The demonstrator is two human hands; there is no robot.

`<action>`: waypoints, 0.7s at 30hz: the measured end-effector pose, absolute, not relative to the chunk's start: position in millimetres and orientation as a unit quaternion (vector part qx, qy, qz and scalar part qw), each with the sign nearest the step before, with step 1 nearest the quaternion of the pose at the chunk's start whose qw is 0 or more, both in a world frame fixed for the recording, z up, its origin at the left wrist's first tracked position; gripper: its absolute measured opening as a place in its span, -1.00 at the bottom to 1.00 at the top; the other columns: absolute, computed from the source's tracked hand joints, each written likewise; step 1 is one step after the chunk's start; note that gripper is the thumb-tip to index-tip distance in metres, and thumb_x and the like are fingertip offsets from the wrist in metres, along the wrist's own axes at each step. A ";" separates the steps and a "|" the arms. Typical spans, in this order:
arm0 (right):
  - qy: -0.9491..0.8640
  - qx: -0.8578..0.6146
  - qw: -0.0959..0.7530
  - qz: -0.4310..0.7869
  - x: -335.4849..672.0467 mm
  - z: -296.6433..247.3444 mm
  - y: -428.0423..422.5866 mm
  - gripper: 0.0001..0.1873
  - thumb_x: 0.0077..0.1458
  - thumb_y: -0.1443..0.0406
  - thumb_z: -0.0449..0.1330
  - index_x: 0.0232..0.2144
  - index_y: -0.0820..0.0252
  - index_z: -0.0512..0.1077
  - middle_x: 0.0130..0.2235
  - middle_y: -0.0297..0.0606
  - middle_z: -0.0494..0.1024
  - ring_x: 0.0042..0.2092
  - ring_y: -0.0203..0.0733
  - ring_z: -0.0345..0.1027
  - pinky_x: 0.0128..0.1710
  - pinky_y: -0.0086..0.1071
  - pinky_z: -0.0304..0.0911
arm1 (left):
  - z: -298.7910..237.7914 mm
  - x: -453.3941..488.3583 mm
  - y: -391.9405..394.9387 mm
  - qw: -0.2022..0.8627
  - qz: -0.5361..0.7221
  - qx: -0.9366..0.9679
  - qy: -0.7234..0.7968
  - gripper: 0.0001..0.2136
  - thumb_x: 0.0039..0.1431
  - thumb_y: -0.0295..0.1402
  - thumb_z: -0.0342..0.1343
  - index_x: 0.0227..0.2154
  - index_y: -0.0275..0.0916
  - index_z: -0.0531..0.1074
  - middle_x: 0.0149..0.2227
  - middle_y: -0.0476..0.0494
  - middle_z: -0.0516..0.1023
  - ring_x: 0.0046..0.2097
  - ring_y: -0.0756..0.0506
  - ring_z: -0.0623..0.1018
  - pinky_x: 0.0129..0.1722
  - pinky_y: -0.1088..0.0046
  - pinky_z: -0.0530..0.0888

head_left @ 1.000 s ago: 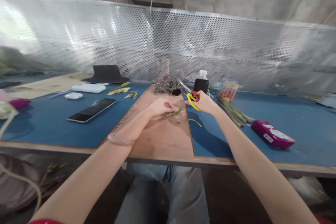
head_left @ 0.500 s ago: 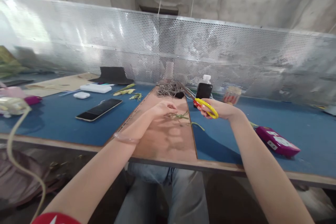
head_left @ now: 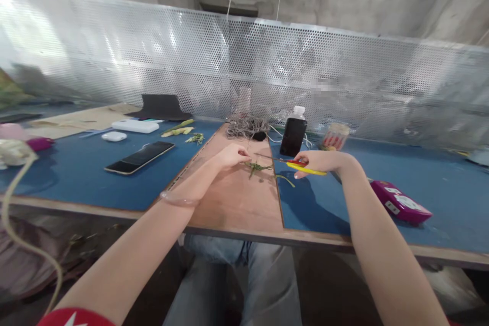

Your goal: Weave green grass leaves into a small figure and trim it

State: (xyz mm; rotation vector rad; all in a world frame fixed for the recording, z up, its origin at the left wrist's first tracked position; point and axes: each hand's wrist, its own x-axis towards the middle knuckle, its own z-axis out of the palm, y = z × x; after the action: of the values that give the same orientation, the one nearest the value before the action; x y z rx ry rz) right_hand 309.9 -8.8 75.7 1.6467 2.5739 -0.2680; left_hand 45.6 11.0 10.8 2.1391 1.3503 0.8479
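Note:
My left hand (head_left: pixel 232 155) is closed in a pinch on a small green plant sprig (head_left: pixel 259 167) lying on the brown board (head_left: pixel 237 198). My right hand (head_left: pixel 319 161) grips yellow-and-red scissors (head_left: pixel 296 164), held flat with the blades pointing left toward the sprig. A curved green stem piece (head_left: pixel 284 179) lies just below the scissors at the board's right edge. A clear bangle (head_left: pixel 178 198) sits on my left wrist.
A black phone (head_left: pixel 292 136) stands upright behind the scissors, with a bottle (head_left: pixel 298 111), a twine bundle (head_left: pixel 246 127) and a striped cup (head_left: pixel 334 136) nearby. A flat phone (head_left: pixel 139 157), white cases and cut stems lie at left; a magenta box (head_left: pixel 400 202) at right. A perforated metal screen backs the table.
My right hand lowered the scissors from upright to flat, blades now pointing left at the sprig. The left hand stayed pinched on the sprig.

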 end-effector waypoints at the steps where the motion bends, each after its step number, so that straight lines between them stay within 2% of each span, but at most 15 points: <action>1: 0.833 0.542 0.053 -0.096 308.8 74.2 -8.0 -0.36 -0.35 -0.03 0.21 -0.20 0.18 0.37 -0.32 -0.27 0.48 -0.36 -0.18 0.34 -0.46 -0.43 0.18 | 11.1 46.8 10.5 0.231 0.316 0.781 0.487 -0.81 -0.11 -0.29 0.08 -0.49 -0.30 0.48 -0.45 -0.12 0.53 -0.39 -0.05 0.45 -0.43 0.51 0.30; 3: 0.825 0.544 0.085 -0.127 306.4 72.2 -7.0 -0.32 -0.38 -0.05 0.21 -0.19 0.21 0.34 -0.33 -0.25 0.47 -0.36 -0.17 0.32 -0.48 -0.44 0.15 | 11.3 48.9 10.7 0.216 0.330 0.785 0.478 -0.83 -0.09 -0.30 0.07 -0.50 -0.30 0.47 -0.47 -0.11 0.52 -0.40 -0.04 0.45 -0.42 0.51 0.31; 8: 0.818 0.559 0.061 -0.121 303.9 73.4 -8.7 -0.26 -0.41 -0.07 0.21 -0.17 0.22 0.28 -0.29 -0.23 0.44 -0.35 -0.18 0.31 -0.50 -0.45 0.11 | 10.7 49.8 15.2 0.185 0.356 0.794 0.457 -0.81 -0.09 -0.26 0.08 -0.50 -0.29 0.47 -0.43 -0.11 0.52 -0.35 -0.05 0.46 -0.35 0.49 0.33; 14: 0.842 0.533 0.030 -0.083 302.8 71.1 -5.3 -0.36 -0.36 -0.05 0.18 -0.22 0.17 0.29 -0.28 -0.26 0.43 -0.32 -0.18 0.29 -0.46 -0.45 0.11 | 13.0 50.2 14.1 0.191 0.372 0.784 0.459 -0.82 -0.07 -0.30 0.06 -0.48 -0.32 0.46 -0.41 -0.13 0.52 -0.34 -0.05 0.46 -0.34 0.50 0.33; 21: 0.852 0.522 -0.014 -0.037 299.7 63.3 1.4 -0.49 -0.28 0.00 0.16 -0.29 0.17 0.30 -0.34 -0.27 0.43 -0.38 -0.23 0.26 -0.48 -0.47 0.07 | 16.0 52.4 10.9 0.176 0.362 0.779 0.480 -0.80 -0.07 -0.25 0.04 -0.47 -0.28 0.46 -0.44 -0.08 0.51 -0.37 -0.05 0.45 -0.40 0.51 0.32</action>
State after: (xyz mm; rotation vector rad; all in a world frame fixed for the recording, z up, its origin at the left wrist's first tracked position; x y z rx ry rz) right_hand 299.7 1.4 63.3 1.6557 2.6991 -0.1187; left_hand 52.4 10.9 16.0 2.2073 1.3600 1.0256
